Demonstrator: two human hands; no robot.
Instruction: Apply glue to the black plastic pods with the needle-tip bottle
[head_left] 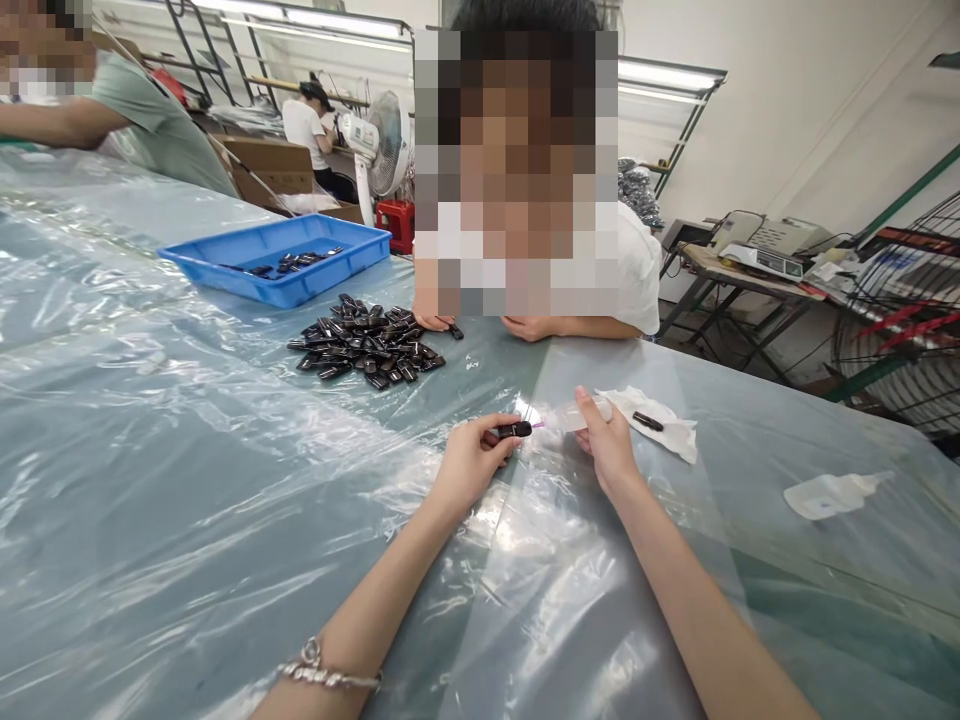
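Between the thumb and fingers of my left hand is a small glossy black part, held just above the plastic-covered table. My right hand is closed around a clear squeeze bottle with a thin pink nozzle. The bottle lies nearly level, and its nozzle tip points left at the end of the black part; whether they touch I cannot tell. Just beyond my right hand, a white tissue carries another black piece. A heap of similar black parts lies farther off to the left.
A blue tray with several black parts stands behind the heap. A second bottle lies on its side at the right. Across the table a person leans on the edge, one hand by a black piece. Shiny plastic sheeting covers the table.
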